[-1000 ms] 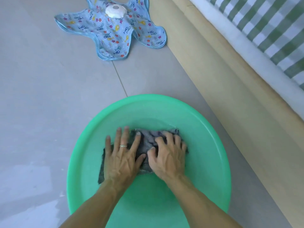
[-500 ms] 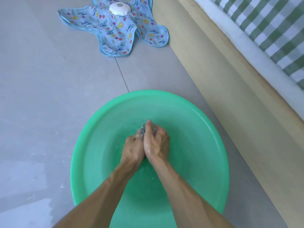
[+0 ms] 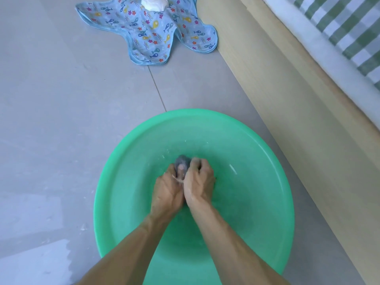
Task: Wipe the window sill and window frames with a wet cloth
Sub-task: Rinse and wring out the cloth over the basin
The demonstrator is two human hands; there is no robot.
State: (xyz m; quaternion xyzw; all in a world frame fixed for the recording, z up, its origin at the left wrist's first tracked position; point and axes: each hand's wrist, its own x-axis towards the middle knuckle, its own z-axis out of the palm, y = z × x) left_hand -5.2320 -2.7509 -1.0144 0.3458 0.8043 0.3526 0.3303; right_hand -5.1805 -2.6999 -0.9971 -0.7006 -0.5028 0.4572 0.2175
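- The grey cloth (image 3: pixel 182 161), spread flat under both palms a second ago, is now bunched into a tight wad over the green plastic basin (image 3: pixel 257 161).
- The wad is gripped by the left hand (image 3: pixel 167 192) and the right hand (image 3: pixel 199 185), fingers curled round it, hands pressed side by side; only a small grey lump is seen past the knuckles.
- Grip little changed from half a second ago; the view has drifted slightly.
- Water droplets and glints are seen on the basin wall, so wringing is judged to be in progress; sill and frames not yet wiped, and neither is in view.
- A blue fish-print cloth (image 3: pixel 148 31) with a white round object (image 3: pixel 154 3) on it lies on the tiled floor (image 3: pixel 61 99), well apart from the basin.
- A pale wooden ledge (image 3: pixel 287 99) and green checked fabric (image 3: pixel 339 27) run along the right.
- No brand, label or readable writing is found.
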